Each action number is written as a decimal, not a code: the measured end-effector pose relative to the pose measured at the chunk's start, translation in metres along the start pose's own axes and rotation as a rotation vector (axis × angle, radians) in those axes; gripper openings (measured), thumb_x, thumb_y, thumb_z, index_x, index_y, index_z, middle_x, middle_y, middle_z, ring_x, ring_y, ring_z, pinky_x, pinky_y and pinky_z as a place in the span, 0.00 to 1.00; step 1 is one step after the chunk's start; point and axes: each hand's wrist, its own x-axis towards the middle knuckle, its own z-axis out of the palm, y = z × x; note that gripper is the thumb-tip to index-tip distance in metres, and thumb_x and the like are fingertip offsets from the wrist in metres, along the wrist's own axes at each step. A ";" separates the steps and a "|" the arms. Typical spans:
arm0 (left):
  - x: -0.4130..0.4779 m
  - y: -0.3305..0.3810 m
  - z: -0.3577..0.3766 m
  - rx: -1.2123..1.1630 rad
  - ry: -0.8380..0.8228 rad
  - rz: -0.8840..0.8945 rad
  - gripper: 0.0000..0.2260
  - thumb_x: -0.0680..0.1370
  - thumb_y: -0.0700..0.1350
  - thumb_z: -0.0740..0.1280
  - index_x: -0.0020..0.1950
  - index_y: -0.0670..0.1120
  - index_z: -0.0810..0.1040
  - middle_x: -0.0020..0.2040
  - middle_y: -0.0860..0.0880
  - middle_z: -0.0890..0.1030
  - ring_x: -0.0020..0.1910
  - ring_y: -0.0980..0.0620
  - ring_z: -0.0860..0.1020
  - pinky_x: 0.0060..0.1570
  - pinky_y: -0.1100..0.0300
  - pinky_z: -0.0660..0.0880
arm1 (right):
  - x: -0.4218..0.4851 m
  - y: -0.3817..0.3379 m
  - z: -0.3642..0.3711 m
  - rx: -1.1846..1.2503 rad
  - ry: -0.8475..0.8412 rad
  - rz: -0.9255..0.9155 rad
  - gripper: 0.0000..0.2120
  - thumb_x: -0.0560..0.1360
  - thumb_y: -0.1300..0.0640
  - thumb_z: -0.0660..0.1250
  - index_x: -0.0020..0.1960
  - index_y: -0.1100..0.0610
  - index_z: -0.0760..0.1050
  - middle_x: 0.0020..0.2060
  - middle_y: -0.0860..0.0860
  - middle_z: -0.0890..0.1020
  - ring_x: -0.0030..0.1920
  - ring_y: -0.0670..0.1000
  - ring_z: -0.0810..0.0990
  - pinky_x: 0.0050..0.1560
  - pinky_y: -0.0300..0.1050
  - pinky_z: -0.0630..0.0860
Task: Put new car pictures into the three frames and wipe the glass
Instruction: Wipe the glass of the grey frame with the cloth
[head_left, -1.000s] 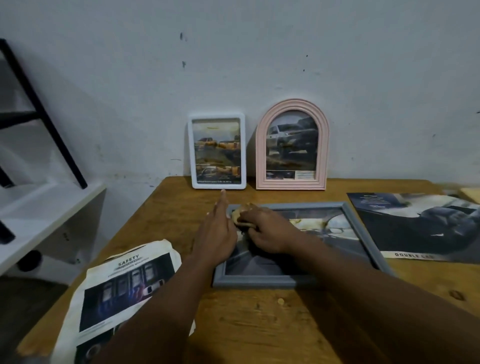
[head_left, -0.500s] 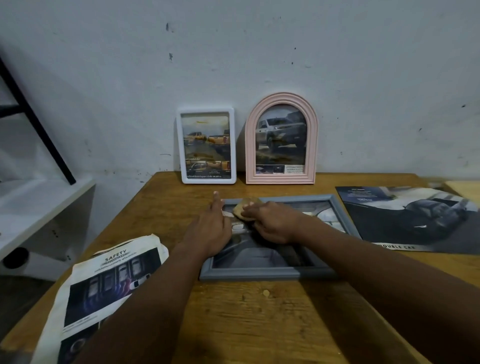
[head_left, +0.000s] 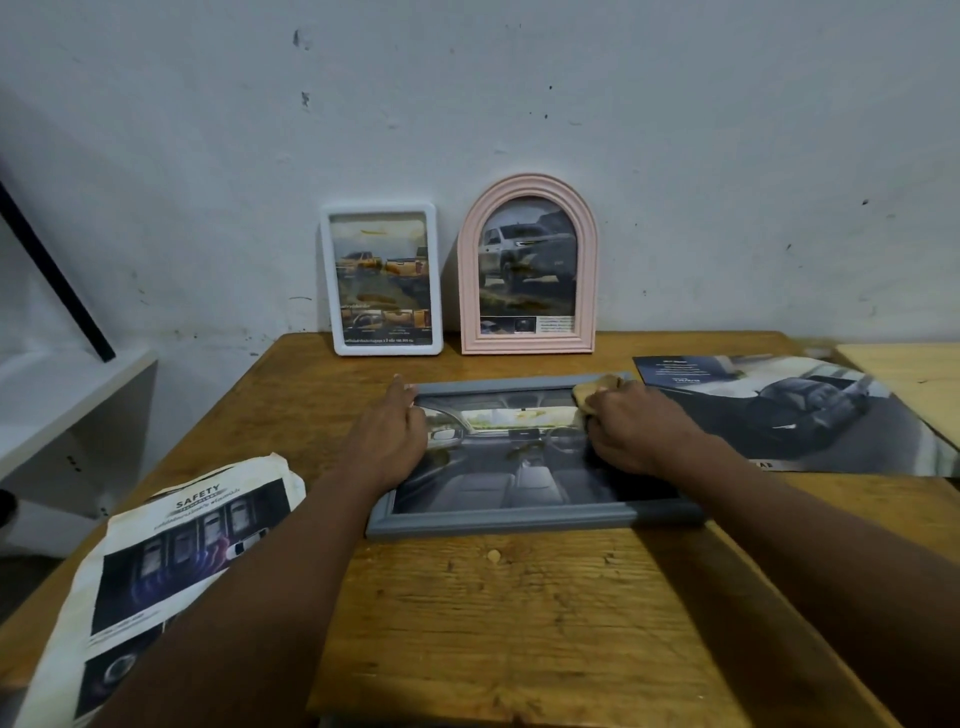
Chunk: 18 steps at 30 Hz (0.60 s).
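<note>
The right hand (head_left: 631, 431), clenched on the cloth (head_left: 597, 391), has swept from the grey frame's (head_left: 519, 521) far-left corner to its far-right. The left hand (head_left: 387, 441) lies flat, released, steadying the left edge on the worktop (head_left: 519, 613). Wiping looks partway done.

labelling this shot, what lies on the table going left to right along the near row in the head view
safety leaflet → left hand → grey frame → right hand holding the cloth → car poster
</note>
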 end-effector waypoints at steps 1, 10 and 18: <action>-0.001 0.000 0.000 -0.057 0.016 -0.021 0.24 0.87 0.50 0.50 0.82 0.45 0.58 0.81 0.46 0.61 0.77 0.44 0.64 0.73 0.51 0.61 | -0.003 -0.012 0.002 -0.018 0.025 0.032 0.13 0.80 0.51 0.57 0.51 0.58 0.76 0.50 0.58 0.80 0.49 0.57 0.76 0.51 0.51 0.73; 0.007 -0.003 -0.006 -0.158 -0.047 -0.145 0.25 0.86 0.55 0.46 0.83 0.50 0.56 0.83 0.47 0.55 0.80 0.44 0.56 0.75 0.48 0.55 | 0.014 -0.133 0.003 0.087 0.039 0.191 0.11 0.79 0.48 0.58 0.43 0.54 0.70 0.46 0.55 0.81 0.46 0.56 0.72 0.57 0.56 0.66; 0.014 -0.006 -0.020 -0.340 -0.072 -0.195 0.15 0.85 0.54 0.53 0.54 0.47 0.75 0.57 0.43 0.79 0.56 0.43 0.75 0.65 0.43 0.70 | 0.028 -0.184 0.009 0.199 -0.010 -0.095 0.19 0.78 0.46 0.59 0.57 0.60 0.77 0.59 0.60 0.78 0.65 0.61 0.70 0.65 0.57 0.65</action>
